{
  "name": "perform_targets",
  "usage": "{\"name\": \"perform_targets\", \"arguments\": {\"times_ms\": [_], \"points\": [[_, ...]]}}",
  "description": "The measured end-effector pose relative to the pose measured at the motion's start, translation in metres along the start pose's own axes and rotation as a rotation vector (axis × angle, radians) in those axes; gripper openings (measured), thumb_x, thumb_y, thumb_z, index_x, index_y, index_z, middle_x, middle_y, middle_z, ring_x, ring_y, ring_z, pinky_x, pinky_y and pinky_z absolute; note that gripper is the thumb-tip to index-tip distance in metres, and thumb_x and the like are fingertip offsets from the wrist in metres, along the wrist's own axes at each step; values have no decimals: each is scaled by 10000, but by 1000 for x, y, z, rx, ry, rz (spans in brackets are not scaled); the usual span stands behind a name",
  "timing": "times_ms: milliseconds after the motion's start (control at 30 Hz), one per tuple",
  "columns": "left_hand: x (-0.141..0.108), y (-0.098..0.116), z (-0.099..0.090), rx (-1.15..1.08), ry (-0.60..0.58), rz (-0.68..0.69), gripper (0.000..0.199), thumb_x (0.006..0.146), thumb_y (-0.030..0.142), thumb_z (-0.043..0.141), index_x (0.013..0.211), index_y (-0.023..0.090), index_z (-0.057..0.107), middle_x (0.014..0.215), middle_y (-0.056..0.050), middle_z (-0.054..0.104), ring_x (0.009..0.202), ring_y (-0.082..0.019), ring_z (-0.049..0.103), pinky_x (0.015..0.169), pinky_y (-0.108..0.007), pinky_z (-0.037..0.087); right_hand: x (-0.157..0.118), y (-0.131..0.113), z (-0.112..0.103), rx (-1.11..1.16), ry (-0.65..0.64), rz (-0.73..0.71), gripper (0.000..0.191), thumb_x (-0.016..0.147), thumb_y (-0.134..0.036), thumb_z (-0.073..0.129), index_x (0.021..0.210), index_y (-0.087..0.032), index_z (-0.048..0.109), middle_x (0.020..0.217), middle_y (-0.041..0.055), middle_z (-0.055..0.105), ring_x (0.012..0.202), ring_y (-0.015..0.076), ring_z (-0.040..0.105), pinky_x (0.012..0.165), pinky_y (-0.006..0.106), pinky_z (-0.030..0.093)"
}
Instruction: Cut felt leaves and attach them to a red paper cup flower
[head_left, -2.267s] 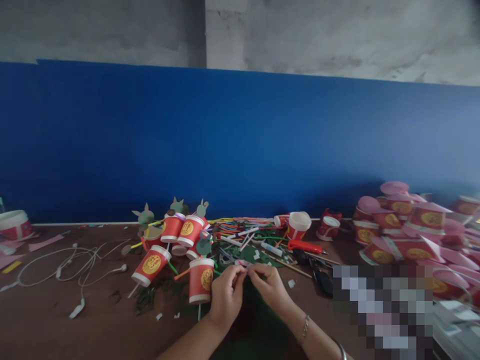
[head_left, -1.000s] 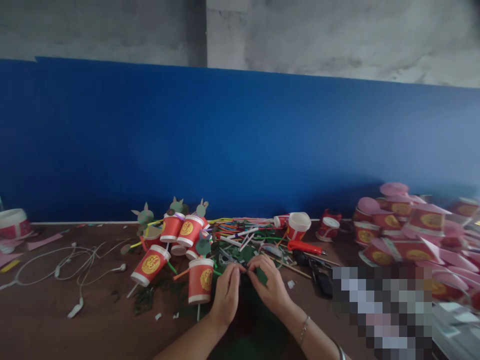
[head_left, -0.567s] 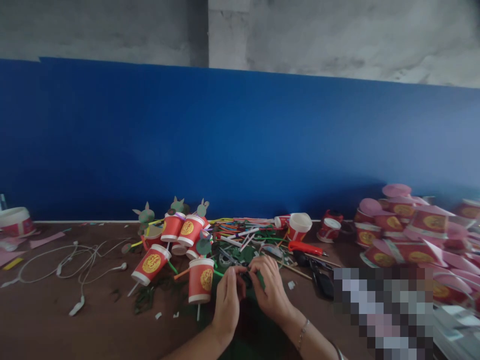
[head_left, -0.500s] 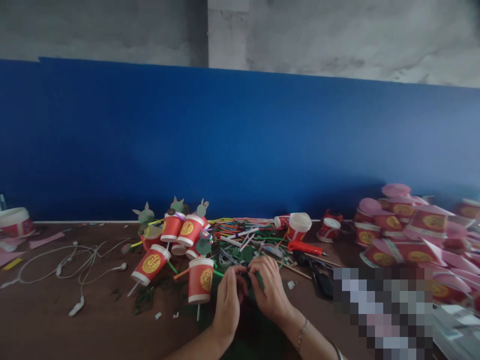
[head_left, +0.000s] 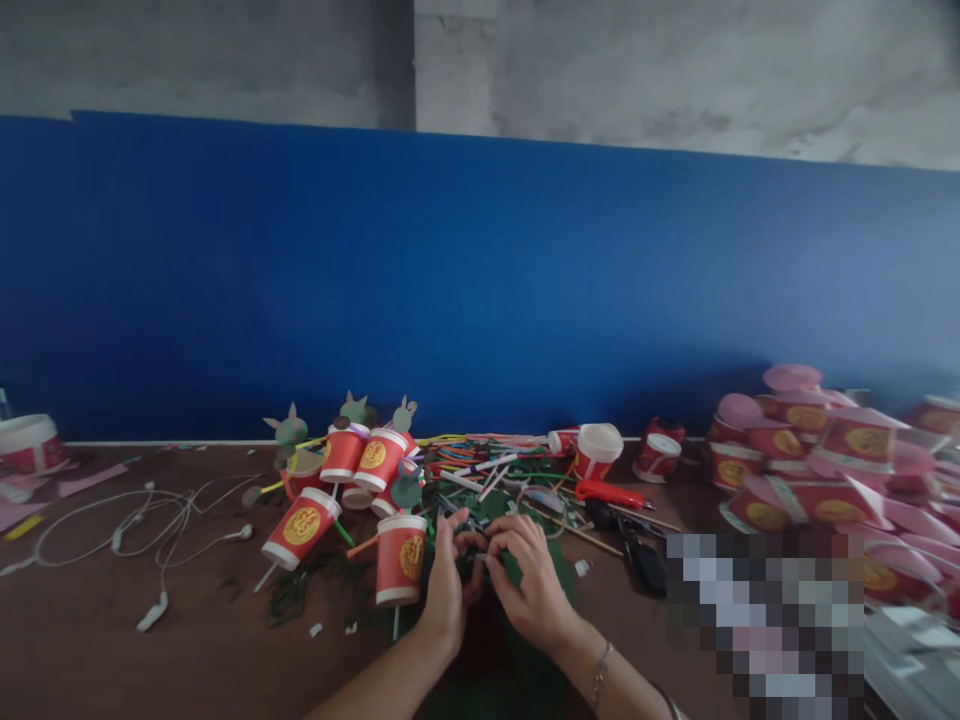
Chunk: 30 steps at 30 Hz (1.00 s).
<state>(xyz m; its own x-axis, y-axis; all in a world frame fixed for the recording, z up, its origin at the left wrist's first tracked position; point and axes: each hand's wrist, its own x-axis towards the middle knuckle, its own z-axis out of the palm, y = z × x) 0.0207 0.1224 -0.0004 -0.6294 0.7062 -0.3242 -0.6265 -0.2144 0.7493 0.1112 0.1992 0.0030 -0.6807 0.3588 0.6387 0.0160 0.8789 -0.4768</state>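
Note:
My left hand [head_left: 451,580] and my right hand [head_left: 529,580] meet at the front middle of the table, above a dark green sheet [head_left: 555,655]. The fingers of both are closed round something small and dark, too hidden to name. A red cup [head_left: 401,562] with a white stick stands just left of my left hand. Beyond my fingertips lie green paper scraps [head_left: 491,505] and a heap of colourful pipe cleaners [head_left: 465,455].
More red cups with animal faces [head_left: 304,525] cluster on the left, beside white earphones [head_left: 154,610]. A red-handled tool [head_left: 611,495] and a black object [head_left: 646,570] lie on the right. Pink-and-red cups [head_left: 810,440] pile up at far right.
My left hand has moved slightly left and its fingers point up more. My right thumb and forefinger have come closer together beside it. The cups have not moved.

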Motion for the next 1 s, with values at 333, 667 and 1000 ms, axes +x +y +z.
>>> {"name": "perform_targets", "arguments": {"times_ms": [333,667,1000], "points": [[3,-2,-2,115,5,-11,639,755,692,332,1135,203,490,857,-31,618,698,-151,579,525,-222,423,0,-6,0,40,-85,-33,132,745,-72,488,768,-202,494,934,52,570,892,199,515,802,362,380],[8,-9,-9,135,-107,13,613,800,648,308,1166,185,476,1002,-64,630,865,-192,598,669,-284,470,-2,-5,6,140,-116,32,157,728,-44,497,743,-201,509,956,59,565,924,201,517,817,350,414],[1,-4,-8,200,-232,39,625,809,650,286,1195,192,465,1158,-74,604,1100,-226,526,910,-343,417,0,-4,9,119,-68,63,154,682,-39,521,693,-191,542,896,50,582,865,190,529,777,325,409]]}}
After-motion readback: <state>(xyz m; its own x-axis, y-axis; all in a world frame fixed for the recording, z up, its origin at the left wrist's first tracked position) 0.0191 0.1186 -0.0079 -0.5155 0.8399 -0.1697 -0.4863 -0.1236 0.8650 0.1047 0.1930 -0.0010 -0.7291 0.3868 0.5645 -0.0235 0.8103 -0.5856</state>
